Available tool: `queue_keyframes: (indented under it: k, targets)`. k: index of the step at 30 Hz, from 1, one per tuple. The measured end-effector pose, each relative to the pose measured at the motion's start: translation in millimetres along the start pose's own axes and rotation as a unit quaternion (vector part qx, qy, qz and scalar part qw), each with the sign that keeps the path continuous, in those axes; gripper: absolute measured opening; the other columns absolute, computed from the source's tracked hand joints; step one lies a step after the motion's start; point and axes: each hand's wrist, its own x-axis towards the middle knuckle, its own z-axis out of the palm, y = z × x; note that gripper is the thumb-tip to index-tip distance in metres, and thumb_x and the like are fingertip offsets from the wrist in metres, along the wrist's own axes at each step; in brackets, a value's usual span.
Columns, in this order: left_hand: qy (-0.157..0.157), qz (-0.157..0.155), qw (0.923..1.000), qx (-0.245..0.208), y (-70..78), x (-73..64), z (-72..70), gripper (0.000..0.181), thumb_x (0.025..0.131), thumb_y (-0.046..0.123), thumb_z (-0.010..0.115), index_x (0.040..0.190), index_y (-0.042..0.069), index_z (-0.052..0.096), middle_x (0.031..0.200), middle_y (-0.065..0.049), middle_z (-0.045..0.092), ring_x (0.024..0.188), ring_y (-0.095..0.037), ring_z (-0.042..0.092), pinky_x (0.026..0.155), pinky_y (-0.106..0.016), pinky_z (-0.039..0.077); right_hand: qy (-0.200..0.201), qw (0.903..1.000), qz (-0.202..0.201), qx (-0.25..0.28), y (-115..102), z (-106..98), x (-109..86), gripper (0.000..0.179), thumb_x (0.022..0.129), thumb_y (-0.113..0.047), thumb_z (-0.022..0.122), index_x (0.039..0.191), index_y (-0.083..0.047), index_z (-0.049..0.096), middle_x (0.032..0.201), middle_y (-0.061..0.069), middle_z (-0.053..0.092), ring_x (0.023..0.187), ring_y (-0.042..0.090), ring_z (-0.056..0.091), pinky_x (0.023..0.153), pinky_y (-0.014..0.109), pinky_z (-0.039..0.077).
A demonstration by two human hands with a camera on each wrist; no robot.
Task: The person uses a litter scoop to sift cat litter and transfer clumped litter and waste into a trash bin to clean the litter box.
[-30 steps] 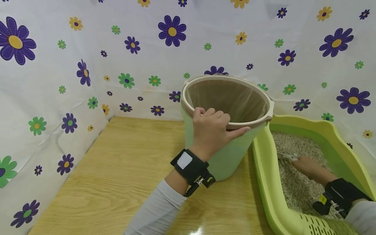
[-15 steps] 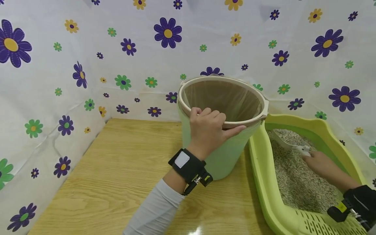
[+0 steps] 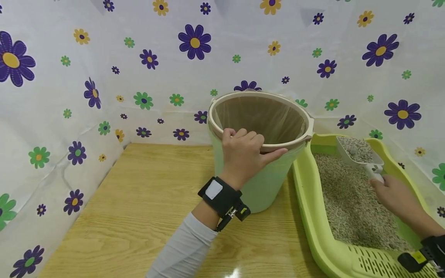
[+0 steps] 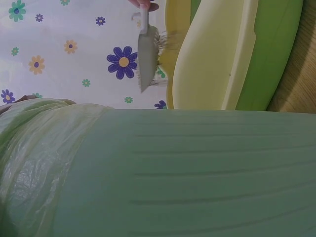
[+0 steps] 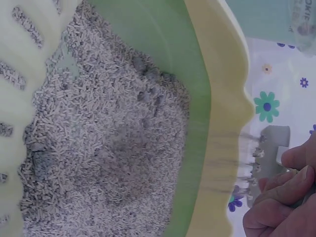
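Note:
My left hand (image 3: 243, 156) grips the near rim of a pale green trash can (image 3: 267, 185), fingers curled over the edge and thumb along the outside. A thin plastic liner (image 4: 44, 163) covers the can's inside and folds over its top. My right hand (image 3: 398, 197) holds a litter scoop (image 3: 377, 169) by its handle. Beige litter fills the scoop, raised over the far side of the yellow-green litter box (image 3: 311, 197). Bits stream from the slotted scoop in both wrist views. In the right wrist view, darker clumps (image 5: 153, 76) lie in the pellet litter (image 5: 84, 123).
The trash can stands on a wooden table (image 3: 156, 193), left of the litter box. A white sheet printed with flowers (image 3: 174, 69) hangs behind and to the left. A slotted step (image 3: 379, 266) forms the box's near end.
My right hand has lifted the scoop out of the litter, up and to the right, with a load in it. My left hand stays on the trash can's rim.

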Motion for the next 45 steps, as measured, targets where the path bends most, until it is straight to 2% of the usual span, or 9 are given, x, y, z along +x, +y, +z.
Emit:
queue_keyframes:
  k: [7, 20, 27, 33, 41, 45]
  targets:
    - [0.004, 0.002, 1.0, 0.006, -0.7, -2.4, -1.0, 0.064, 0.074, 0.076, 0.055, 0.049, 0.019, 0.039, 0.046, 0.007, 0.039, 0.049, -0.012, 0.041, 0.066, -0.037, 0.035, 0.058, 0.9981, 0.018, -0.009, -8, 0, -3.8, 0.039, 0.102, -0.032, 0.026, 0.084, -0.001, 0.042, 0.06, 0.003, 0.039, 0.046, 0.014, 0.034, 0.043, 0.031, 0.031]
    - [-0.004, -0.001, 0.9999, 0.011, -2.0, -4.8, -2.8, 0.064, 0.074, 0.077, 0.053, 0.049, 0.019, 0.04, 0.047, 0.008, 0.041, 0.051, -0.012, 0.044, 0.067, -0.037, 0.035, 0.125, 0.9918, 0.024, -0.011, -9, -1, -8.5, 0.042, 0.102, -0.032, 0.028, 0.085, 0.003, 0.044, 0.06, 0.008, 0.043, 0.045, 0.017, 0.037, 0.04, 0.033, 0.031]
    - [-0.005, 0.006, 1.0, 0.006, -1.3, 0.7, -2.0, 0.064, 0.074, 0.077, 0.053, 0.049, 0.019, 0.042, 0.047, 0.007, 0.041, 0.05, -0.012, 0.043, 0.066, -0.037, 0.034, 0.14, 0.9895, 0.034, -0.015, -12, -4, -8.1, 0.042, 0.102, -0.03, 0.027, 0.091, 0.008, 0.043, 0.062, 0.012, 0.042, 0.046, 0.019, 0.037, 0.04, 0.033, 0.031]
    - [-0.018, 0.006, 0.9998, 0.003, 0.9, 6.1, -1.1, 0.063, 0.075, 0.077, 0.052, 0.05, 0.02, 0.044, 0.048, 0.008, 0.044, 0.052, -0.012, 0.046, 0.069, -0.038, 0.035, 0.16, 0.9864, 0.033, -0.008, -15, -10, -4.6, 0.045, 0.102, -0.03, 0.026, 0.104, 0.012, 0.042, 0.068, 0.015, 0.042, 0.048, 0.02, 0.037, 0.042, 0.033, 0.03]
    - [-0.035, 0.005, 0.9991, 0.022, -1.6, 0.4, -3.6, 0.063, 0.074, 0.078, 0.052, 0.051, 0.02, 0.043, 0.049, 0.008, 0.043, 0.053, -0.012, 0.046, 0.069, -0.037, 0.036, 0.172, 0.9843, 0.038, -0.004, -19, -6, -3.1, 0.047, 0.101, -0.029, 0.028, 0.11, 0.015, 0.042, 0.075, 0.022, 0.045, 0.052, 0.025, 0.041, 0.045, 0.033, 0.031]
    - [-0.034, 0.006, 0.9992, 0.022, -3.2, 0.2, -4.5, 0.063, 0.075, 0.078, 0.052, 0.051, 0.02, 0.043, 0.049, 0.008, 0.044, 0.053, -0.012, 0.046, 0.069, -0.038, 0.036, 0.173, 0.9842, 0.037, -0.004, -21, -4, -3.1, 0.045, 0.101, -0.029, 0.029, 0.108, 0.014, 0.042, 0.076, 0.022, 0.045, 0.052, 0.025, 0.041, 0.045, 0.033, 0.03]
